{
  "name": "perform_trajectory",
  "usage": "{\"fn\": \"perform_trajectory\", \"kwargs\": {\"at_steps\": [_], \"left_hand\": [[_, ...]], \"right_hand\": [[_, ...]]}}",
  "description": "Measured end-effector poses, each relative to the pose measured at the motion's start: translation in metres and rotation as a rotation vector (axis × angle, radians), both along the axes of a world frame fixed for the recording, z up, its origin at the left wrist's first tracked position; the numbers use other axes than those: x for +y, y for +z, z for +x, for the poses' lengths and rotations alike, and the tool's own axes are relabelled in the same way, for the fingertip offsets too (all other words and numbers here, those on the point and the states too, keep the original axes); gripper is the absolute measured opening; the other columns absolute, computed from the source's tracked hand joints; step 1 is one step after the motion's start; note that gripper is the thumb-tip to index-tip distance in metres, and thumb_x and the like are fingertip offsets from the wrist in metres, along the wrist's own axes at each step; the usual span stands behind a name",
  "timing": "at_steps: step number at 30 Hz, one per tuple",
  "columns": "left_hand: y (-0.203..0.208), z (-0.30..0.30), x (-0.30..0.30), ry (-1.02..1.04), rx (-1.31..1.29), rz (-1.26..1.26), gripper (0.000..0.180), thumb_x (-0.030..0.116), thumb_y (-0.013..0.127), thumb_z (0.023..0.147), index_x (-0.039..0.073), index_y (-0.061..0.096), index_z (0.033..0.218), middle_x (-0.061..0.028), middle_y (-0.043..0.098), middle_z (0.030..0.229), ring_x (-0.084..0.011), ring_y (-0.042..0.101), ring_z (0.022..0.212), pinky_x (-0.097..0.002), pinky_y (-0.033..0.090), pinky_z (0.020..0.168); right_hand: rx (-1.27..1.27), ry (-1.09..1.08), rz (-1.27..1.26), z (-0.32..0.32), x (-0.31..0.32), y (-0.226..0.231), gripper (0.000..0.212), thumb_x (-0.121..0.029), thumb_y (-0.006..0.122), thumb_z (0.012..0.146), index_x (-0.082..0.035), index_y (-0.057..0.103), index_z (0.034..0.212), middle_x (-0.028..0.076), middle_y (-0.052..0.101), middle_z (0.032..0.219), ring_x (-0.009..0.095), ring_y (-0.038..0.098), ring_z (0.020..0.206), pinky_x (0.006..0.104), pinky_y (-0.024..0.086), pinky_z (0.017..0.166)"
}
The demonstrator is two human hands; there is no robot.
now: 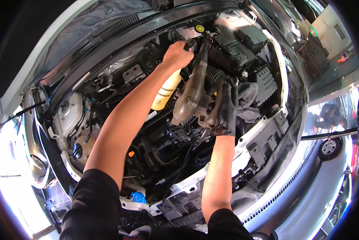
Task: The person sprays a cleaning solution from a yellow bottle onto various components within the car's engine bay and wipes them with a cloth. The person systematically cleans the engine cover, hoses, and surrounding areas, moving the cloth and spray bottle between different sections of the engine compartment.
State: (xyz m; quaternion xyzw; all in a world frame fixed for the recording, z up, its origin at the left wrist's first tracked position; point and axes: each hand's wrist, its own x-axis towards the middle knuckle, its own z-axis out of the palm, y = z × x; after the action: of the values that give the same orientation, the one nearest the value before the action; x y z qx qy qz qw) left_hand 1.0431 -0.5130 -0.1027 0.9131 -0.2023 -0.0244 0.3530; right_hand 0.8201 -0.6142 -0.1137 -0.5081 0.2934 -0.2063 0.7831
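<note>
My bare left hand point(179, 55) is closed around the neck of a spray bottle point(165, 93) over the far middle of a car's engine bay. The bottle has a black head and a pale yellow body, partly hidden behind my forearm. My right hand point(226, 108), in a black glove, is closed on the near end of a dirty grey-brown plastic air intake duct point(192, 94). That duct slants up and away between my hands. A grey rag point(248, 98) lies against the gloved fingers, on their right side. How far the glove wraps round the duct is hidden.
Behind the duct are a black battery box point(233, 48) and a yellow reservoir cap point(200, 28). A blue filler cap point(138, 197) sits at the near left, an orange-topped dipstick point(131, 154) above it. The white front crossmember point(243, 154) borders the bay. Another car point(319, 192) stands at right.
</note>
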Motion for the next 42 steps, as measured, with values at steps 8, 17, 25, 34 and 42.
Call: {"fn": "perform_trajectory", "kwargs": {"at_steps": [8,17,25,34,42], "left_hand": [[0.049,-0.166,0.206,0.036,0.13,-0.795,0.025,0.0,0.058,0.082,0.005,0.064,0.106,0.0019,0.059,0.085,-0.0051,0.049,0.071,-0.0246,0.044,0.067],[0.039,-0.249,0.384,0.154,0.166,-0.837,0.037,-0.005,0.058,0.077,0.0,0.065,0.112,-0.0048,0.059,0.093,-0.0091,0.053,0.082,-0.0276,0.051,0.071],[0.006,-0.251,0.419,0.413,0.229,-1.097,0.037,0.003,0.057,0.068,-0.003,0.066,0.104,-0.0046,0.056,0.086,-0.0115,0.054,0.072,-0.0262,0.049,0.067],[-0.045,-0.261,0.421,0.552,0.294,-1.345,0.042,0.001,0.056,0.07,-0.006,0.056,0.112,-0.0171,0.059,0.115,-0.0145,0.054,0.079,-0.0328,0.052,0.069],[-0.048,-0.252,0.428,0.588,0.323,-1.375,0.047,0.003,0.057,0.067,-0.006,0.055,0.113,-0.0177,0.056,0.115,-0.0148,0.053,0.077,-0.0331,0.051,0.066]], "right_hand": [[-0.241,0.113,0.129,-0.014,0.051,-0.086,0.046,-0.03,0.052,0.098,-0.003,0.051,0.135,0.02,0.054,0.134,0.037,0.05,0.124,0.0465,0.042,0.106],[-0.039,0.196,-0.105,-0.038,0.014,-0.139,0.055,-0.043,0.048,0.102,-0.004,0.048,0.142,0.018,0.059,0.133,0.035,0.054,0.124,0.0465,0.043,0.105],[-0.034,0.386,-1.268,0.094,0.22,0.032,0.029,-0.013,0.066,0.092,-0.002,0.066,0.119,0.018,0.07,0.115,0.031,0.066,0.105,0.0372,0.05,0.093],[-0.203,0.486,-2.139,0.357,0.368,0.011,0.035,-0.04,0.047,0.101,-0.018,0.065,0.12,0.012,0.067,0.116,0.033,0.059,0.119,0.0639,0.032,0.105],[-0.3,0.738,-1.975,0.38,0.344,0.026,0.047,-0.049,0.058,0.095,-0.004,0.067,0.104,0.024,0.068,0.108,0.039,0.058,0.116,0.0466,0.04,0.11]]}}
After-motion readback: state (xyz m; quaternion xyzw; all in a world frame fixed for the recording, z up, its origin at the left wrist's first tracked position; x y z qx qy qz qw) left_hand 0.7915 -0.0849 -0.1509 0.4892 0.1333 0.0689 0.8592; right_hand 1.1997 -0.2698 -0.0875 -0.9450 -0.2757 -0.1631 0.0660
